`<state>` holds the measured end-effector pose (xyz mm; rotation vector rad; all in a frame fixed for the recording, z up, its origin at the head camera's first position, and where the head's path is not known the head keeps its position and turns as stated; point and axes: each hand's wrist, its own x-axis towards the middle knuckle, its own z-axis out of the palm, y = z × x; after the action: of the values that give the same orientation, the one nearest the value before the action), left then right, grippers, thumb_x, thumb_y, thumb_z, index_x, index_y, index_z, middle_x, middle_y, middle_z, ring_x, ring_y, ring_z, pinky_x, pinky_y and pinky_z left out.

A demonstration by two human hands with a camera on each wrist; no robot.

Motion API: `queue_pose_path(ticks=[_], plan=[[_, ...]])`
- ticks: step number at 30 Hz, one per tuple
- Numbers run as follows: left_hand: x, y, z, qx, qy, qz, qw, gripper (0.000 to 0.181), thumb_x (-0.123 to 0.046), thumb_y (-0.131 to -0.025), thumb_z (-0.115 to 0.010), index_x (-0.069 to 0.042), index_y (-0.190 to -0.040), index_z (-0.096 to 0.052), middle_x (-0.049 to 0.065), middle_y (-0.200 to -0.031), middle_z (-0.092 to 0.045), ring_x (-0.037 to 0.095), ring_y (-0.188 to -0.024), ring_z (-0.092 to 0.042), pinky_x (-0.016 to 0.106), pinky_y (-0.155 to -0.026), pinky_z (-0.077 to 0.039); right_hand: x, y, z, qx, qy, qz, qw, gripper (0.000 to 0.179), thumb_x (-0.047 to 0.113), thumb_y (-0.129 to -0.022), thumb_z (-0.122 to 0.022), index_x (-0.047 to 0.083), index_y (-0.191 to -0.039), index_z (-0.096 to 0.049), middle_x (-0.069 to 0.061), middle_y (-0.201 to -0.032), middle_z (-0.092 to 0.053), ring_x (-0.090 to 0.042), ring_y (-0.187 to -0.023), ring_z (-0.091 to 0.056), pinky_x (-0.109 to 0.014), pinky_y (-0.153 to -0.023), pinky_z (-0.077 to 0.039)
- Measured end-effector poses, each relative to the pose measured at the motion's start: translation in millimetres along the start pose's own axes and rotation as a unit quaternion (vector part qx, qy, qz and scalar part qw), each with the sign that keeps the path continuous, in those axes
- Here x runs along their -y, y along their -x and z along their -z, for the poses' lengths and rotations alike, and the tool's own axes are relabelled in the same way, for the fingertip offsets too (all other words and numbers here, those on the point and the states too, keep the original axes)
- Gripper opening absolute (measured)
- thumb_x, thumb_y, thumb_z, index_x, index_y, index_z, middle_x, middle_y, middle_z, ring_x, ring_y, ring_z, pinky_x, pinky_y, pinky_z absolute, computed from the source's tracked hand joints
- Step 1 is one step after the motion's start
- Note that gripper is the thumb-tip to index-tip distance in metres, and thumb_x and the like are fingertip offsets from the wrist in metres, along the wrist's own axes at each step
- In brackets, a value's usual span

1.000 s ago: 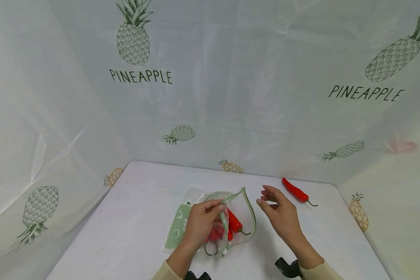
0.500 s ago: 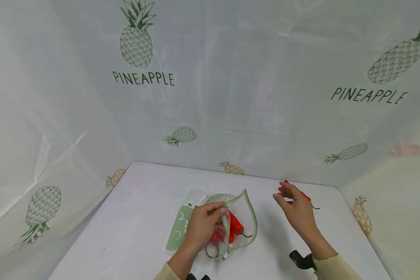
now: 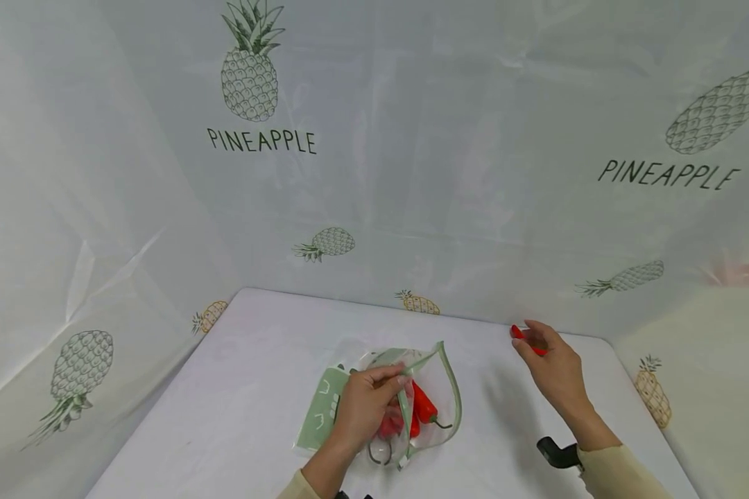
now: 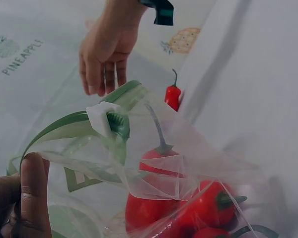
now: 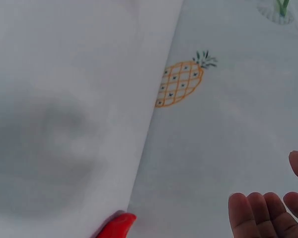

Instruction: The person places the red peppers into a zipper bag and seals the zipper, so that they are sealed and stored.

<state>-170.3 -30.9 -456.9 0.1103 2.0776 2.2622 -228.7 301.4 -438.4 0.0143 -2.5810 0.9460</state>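
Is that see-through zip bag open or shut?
Open. The zip bag has its green rim spread apart, the left hand pinches one edge, and red chili peppers show inside.

A clear, green-edged bag (image 3: 453, 379) gapes open around glossy red chili peppers (image 3: 425, 407), while another red pepper (image 4: 172, 97) lies well apart, beyond the bag's right side.

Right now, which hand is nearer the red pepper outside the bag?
Right. The right hand is close, partly hiding the pepper in the head view; the left hand is farther away, gripping the bag.
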Motion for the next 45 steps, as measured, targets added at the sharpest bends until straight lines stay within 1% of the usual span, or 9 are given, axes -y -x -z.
queue_pose_path(ticks=[5,11,13,16,19,25,35,41,45], plan=[[1.3,-0.9,-0.4,0.001,-0.005,-0.004,1.0,0.031,-0.017,-0.099,-0.075,-0.005,-0.127,-0.076,0.01,-0.102,-0.08,0.013,-0.066,-0.068,0.024,-0.058,-0.063,-16,-8.8,-2,0.014,0.011,-0.017,0.9997,0.053,0.025,-0.104,-0.068,0.0,-0.149,-0.053,-0.026,-0.133,-0.067,-0.045,-0.118,-0.064,-0.032,-0.08,-0.06],[1.8,-3.2,0.1,0.005,0.005,-0.003,1.0,0.028,-0.014,-0.099,-0.075,-0.004,-0.125,-0.077,0.015,-0.105,-0.079,0.013,-0.071,-0.071,0.026,-0.06,-0.064,-37,-20.1,2,0.031,0.005,-0.006,0.9995,0.058,0.024,-0.103,-0.071,0.0,-0.152,-0.05,-0.026,-0.138,-0.064,-0.042,-0.122,-0.064,-0.01,-0.081,-0.057],[1.6,-3.4,0.2,0.006,0.004,-0.003,1.0,0.028,-0.014,-0.099,-0.074,-0.004,-0.125,-0.077,0.017,-0.106,-0.078,0.013,-0.072,-0.072,0.026,-0.06,-0.064,-41,-23.2,3,0.032,0.006,-0.007,0.9994,0.059,0.024,-0.103,-0.071,0.0,-0.152,-0.049,-0.026,-0.139,-0.064,-0.042,-0.123,-0.063,-0.025,-0.091,-0.062],[1.7,-3.1,0.3,0.004,-0.001,-0.005,1.0,0.027,-0.014,-0.099,-0.074,-0.004,-0.124,-0.077,0.016,-0.107,-0.079,0.013,-0.072,-0.072,0.027,-0.06,-0.064,-45,-27.9,3,0.036,0.006,-0.017,0.9992,0.059,0.024,-0.104,-0.069,0.001,-0.154,-0.047,-0.026,-0.141,-0.062,-0.044,-0.126,-0.061,-0.055,-0.102,-0.055],[2.1,-3.3,0.3,0.003,-0.005,-0.005,1.0,0.026,-0.014,-0.099,-0.075,-0.005,-0.123,-0.078,0.015,-0.105,-0.079,0.013,-0.072,-0.072,0.029,-0.06,-0.065,-52,-32.8,2,0.042,0.003,-0.025,0.9988,0.061,0.025,-0.105,-0.068,0.0,-0.156,-0.044,-0.029,-0.143,-0.059,-0.047,-0.128,-0.058,-0.063,-0.106,-0.051],[3.0,-4.3,0.6,0.004,-0.01,-0.002,0.9999,0.025,-0.013,-0.099,-0.074,-0.005,-0.122,-0.078,0.013,-0.101,-0.079,0.014,-0.071,-0.072,0.04,-0.064,-0.067,-71,-40.1,0,0.052,0.002,-0.039,0.9979,0.062,0.025,-0.107,-0.064,0.0,-0.158,-0.04,-0.031,-0.147,-0.055,-0.051,-0.13,-0.056,-0.066,-0.105,-0.052],[7.8,-3.2,1.0,0.001,-0.01,-0.002,0.9999,0.024,-0.011,-0.099,-0.074,-0.005,-0.122,-0.078,0.016,-0.099,-0.079,0.016,-0.072,-0.073,0.032,-0.063,-0.066,-102,-50.6,-11,0.078,-0.009,-0.091,0.9928,0.065,0.025,-0.108,-0.06,-0.002,-0.161,-0.033,-0.035,-0.152,-0.047,-0.055,-0.136,-0.047,-0.069,-0.107,-0.049],[10.1,-2.9,1.7,-0.004,-0.021,-0.001,0.9998,0.023,-0.012,-0.099,-0.074,-0.007,-0.121,-0.079,0.012,-0.115,-0.078,0.016,-0.079,-0.073,0.03,-0.063,-0.066,-116,-58.4,-19,0.091,-0.001,-0.106,0.9902,0.065,0.023,-0.108,-0.059,-0.002,-0.161,-0.032,-0.037,-0.153,-0.045,-0.057,-0.137,-0.045,-0.069,-0.109,-0.048],[10.9,-2.5,1.9,-0.001,-0.019,0.002,0.9998,0.024,-0.012,-0.099,-0.074,-0.007,-0.122,-0.079,0.016,-0.114,-0.078,0.016,-0.076,-0.073,0.03,-0.062,-0.066,-124,-60.8,-22,0.104,0.01,-0.11,0.9884,0.066,0.022,-0.106,-0.061,-0.004,-0.16,-0.033,-0.038,-0.154,-0.044,-0.057,-0.138,-0.044,-0.069,-0.111,-0.046]])
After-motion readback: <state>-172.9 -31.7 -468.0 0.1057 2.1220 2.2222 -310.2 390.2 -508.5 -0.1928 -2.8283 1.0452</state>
